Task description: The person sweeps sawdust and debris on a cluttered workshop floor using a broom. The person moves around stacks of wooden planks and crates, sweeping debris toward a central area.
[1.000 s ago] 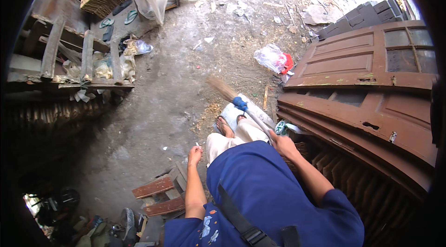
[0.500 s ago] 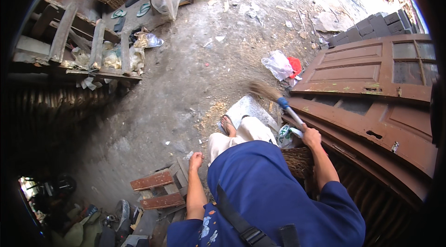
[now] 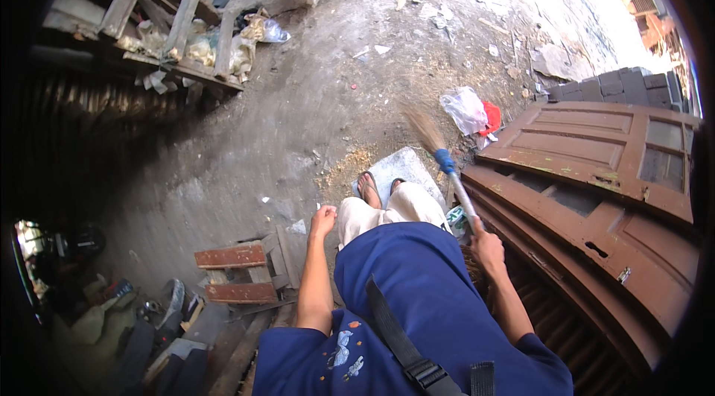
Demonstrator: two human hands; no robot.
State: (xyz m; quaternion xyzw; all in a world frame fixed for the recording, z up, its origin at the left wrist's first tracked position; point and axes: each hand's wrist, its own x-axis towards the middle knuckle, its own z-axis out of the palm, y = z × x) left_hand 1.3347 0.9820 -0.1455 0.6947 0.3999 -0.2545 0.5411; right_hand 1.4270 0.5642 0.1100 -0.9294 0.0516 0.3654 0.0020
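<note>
My right hand (image 3: 488, 245) is wrapped round the pale handle of a broom (image 3: 446, 162). A blue band joins that handle to brown bristles, which point up and away over the dirt floor, just left of a white and red plastic bag (image 3: 465, 111). My left hand (image 3: 324, 221) hangs beside my left thigh with its fingers curled and nothing visible in them. Both sandalled feet are at a pale flat slab (image 3: 406, 167), with yellowish shavings (image 3: 350, 166) scattered to its left.
Brown panelled doors (image 3: 573, 139) lean along the right side, with grey blocks (image 3: 612, 87) behind them. A wooden rack (image 3: 179, 27) holding plastic waste stands at the far left. Reddish-brown slats (image 3: 234, 256) lie near left, beside a heap of clutter. Litter dots the dirt floor.
The view has shifted, so the surroundings sit differently in it. Against the floor, the broom's bristles have swung slightly, and its handle stands steeper in the picture. My right hand keeps its grip.
</note>
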